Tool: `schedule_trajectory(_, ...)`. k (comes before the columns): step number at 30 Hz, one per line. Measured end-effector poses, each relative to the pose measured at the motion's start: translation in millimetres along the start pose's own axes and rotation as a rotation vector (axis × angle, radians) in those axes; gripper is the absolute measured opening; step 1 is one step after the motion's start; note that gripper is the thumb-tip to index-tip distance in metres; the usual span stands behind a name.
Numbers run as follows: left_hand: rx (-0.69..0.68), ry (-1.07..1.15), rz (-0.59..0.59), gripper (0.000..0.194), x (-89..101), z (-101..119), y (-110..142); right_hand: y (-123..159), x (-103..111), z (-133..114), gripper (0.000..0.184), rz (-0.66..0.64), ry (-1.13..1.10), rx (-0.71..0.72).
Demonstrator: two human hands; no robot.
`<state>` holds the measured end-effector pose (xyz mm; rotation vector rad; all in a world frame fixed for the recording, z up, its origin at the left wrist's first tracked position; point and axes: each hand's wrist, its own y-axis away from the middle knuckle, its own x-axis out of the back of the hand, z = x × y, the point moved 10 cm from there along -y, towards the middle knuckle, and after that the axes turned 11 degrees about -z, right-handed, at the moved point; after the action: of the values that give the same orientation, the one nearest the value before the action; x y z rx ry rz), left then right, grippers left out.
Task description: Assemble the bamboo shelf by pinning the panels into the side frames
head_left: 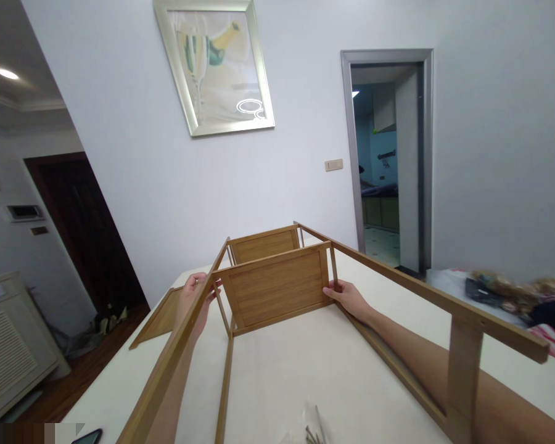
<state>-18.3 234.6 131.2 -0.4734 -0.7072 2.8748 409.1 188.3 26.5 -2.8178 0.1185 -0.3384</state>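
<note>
A brown wooden shelf frame lies on a white table, its long rails running away from me. Two wooden panels are set across it, a nearer shelf panel and a farther shelf panel. My left hand is closed around the left side of the frame beside the nearer panel; the rail hides part of it. On the other side, my right hand grips the frame at the nearer panel's right edge, its thumb on the panel face. A loose wooden panel lies on the table behind my left arm.
A clear plastic bag with small metal parts lies at the table's near edge. A phone is at the lower left. Bags and cloths are heaped at the right. A wall and a doorway stand beyond the table.
</note>
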Motion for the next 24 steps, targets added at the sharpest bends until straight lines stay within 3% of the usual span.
schedule_trajectory(8,-0.059,-0.035,0.045,0.032,0.7,10,4,0,1,0,0.040,-0.015,-0.013,-0.008)
schedule_trajectory(24,-0.032,-0.070,0.139,0.021,7.9,4,2,-2,-11,12,0.038,-0.108,-0.309,-0.077)
